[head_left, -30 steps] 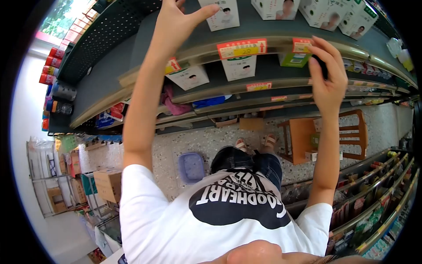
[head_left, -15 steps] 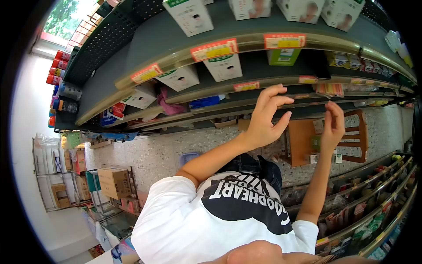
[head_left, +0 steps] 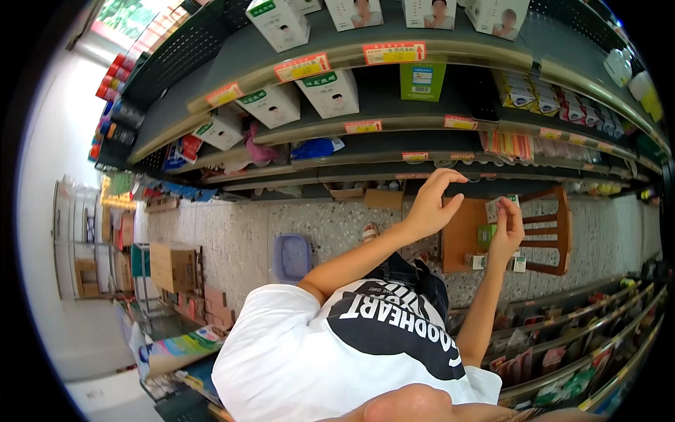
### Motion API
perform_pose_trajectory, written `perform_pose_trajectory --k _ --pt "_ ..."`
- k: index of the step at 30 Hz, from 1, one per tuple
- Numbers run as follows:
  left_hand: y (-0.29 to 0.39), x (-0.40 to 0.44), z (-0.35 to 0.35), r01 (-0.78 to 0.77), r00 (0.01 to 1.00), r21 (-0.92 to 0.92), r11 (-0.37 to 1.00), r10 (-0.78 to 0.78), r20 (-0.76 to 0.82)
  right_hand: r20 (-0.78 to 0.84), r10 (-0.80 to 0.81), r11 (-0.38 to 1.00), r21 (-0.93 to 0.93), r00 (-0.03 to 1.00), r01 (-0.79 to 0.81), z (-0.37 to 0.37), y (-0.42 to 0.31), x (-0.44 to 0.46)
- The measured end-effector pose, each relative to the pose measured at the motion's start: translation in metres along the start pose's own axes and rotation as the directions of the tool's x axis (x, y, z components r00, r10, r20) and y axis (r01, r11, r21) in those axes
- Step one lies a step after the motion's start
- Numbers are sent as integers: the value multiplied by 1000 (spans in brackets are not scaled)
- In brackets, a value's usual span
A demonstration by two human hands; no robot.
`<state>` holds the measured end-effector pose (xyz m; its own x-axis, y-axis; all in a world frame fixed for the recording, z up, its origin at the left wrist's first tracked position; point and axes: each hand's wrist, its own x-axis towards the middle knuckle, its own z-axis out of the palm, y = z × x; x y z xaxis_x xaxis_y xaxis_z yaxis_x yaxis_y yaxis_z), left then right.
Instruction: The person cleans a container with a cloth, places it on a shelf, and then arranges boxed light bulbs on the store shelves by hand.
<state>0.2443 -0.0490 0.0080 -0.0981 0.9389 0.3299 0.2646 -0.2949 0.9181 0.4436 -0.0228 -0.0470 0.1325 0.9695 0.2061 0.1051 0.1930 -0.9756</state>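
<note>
My left hand (head_left: 430,209) hangs in the air in front of the lower shelves, its fingers stretched and its thumb apart, holding nothing. To its right, my right hand (head_left: 508,235) is raised over a wooden chair (head_left: 457,235), fingers loosely bent, and I see nothing in it. Behind the right fingertips, a white box (head_left: 494,209) is partly covered. A green box (head_left: 485,235) and a small white-and-green box (head_left: 477,262) lie by the chair seat. Another small box (head_left: 519,264) shows near the backrest.
A dark shelf unit (head_left: 485,49) with white boxes (head_left: 329,95) and a green box (head_left: 422,82) runs ahead. A second stocked rack (head_left: 562,344) stands at right. On the floor are a purple basin (head_left: 292,258), cardboard flaps (head_left: 383,199) and a carton (head_left: 172,267).
Both hands have come down in view, the right one also moving left, over the chair. My view has shifted, showing more of the floor and the basin.
</note>
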Motion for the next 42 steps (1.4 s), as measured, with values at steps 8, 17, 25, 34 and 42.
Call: perform_pose_trajectory --k 8,17,25,34,42 --pt "-5 -22 47 66 998 69 995 -65 -24 62 44 997 55 997 -47 -50 28 -5" --pt "-37 -33 108 14 990 171 985 -39 139 -132 20 999 -38 991 -25 -120 55 -28" --pt "-70 -24 171 231 846 98 968 -249 472 -504 174 978 -10 846 -208 -204 77 -74" --pt "-178 -51 245 305 670 262 916 -402 624 -550 391 869 -43 738 -492 -223 177 -131" --pt "-246 -74 318 174 593 455 874 -461 660 -536 464 768 -155 706 -622 -206 228 -130"
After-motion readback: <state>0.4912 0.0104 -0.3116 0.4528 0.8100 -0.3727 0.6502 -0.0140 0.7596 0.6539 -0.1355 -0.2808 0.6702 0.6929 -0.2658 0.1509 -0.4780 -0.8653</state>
